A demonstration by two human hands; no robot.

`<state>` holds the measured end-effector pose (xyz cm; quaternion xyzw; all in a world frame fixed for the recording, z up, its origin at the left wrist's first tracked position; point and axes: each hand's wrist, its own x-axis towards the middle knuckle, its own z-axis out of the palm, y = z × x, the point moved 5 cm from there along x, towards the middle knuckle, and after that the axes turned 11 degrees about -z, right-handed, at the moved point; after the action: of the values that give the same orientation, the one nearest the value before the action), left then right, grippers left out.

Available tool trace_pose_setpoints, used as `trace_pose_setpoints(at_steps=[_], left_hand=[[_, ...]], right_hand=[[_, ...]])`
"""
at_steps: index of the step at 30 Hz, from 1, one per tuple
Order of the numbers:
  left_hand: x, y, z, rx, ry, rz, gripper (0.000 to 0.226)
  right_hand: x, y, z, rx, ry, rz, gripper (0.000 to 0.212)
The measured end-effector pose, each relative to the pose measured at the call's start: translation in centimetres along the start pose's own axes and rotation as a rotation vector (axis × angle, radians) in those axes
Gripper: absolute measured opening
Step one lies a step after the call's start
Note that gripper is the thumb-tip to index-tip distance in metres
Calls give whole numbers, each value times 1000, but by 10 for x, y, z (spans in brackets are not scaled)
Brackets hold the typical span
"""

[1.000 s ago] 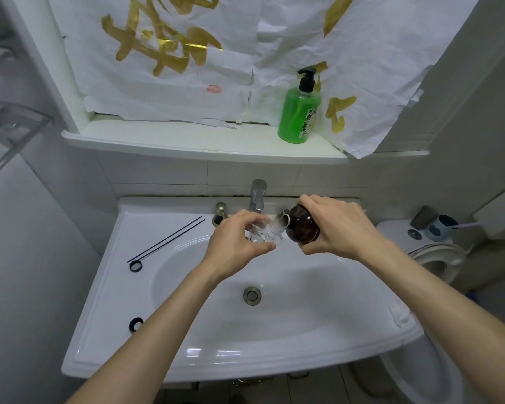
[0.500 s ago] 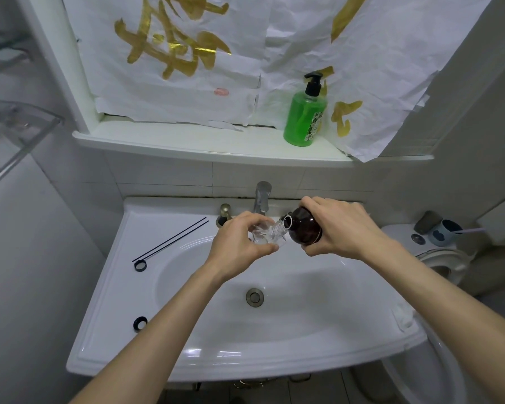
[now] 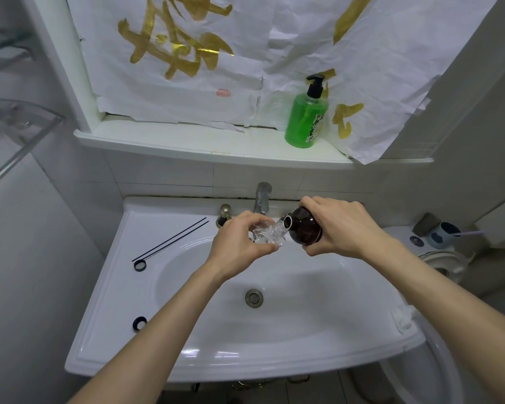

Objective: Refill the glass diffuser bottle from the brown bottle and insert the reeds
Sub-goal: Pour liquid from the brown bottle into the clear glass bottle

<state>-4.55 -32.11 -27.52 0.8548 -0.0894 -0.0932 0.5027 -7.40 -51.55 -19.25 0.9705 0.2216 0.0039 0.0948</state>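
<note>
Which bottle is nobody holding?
The green soap bottle, upright on the shelf; the right hand holds the brown bottle, the left hand the glass diffuser bottle.

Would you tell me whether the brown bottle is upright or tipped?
Tipped. The brown bottle lies nearly on its side in the right hand, its uncapped mouth at the glass diffuser bottle in the left hand.

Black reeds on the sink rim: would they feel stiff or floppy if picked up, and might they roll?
Probably stiff: both reeds lie dead straight. Likely very light, being so thin. They might roll, since they rest loose on the smooth sink rim.
</note>
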Motion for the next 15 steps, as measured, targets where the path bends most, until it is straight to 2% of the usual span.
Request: trace_pose_setpoints(at_steps=[15], left_hand=[[2,0,-2,8,10,-7,49]], right_hand=[[5,0,-3,-13,-9,-16,57]])
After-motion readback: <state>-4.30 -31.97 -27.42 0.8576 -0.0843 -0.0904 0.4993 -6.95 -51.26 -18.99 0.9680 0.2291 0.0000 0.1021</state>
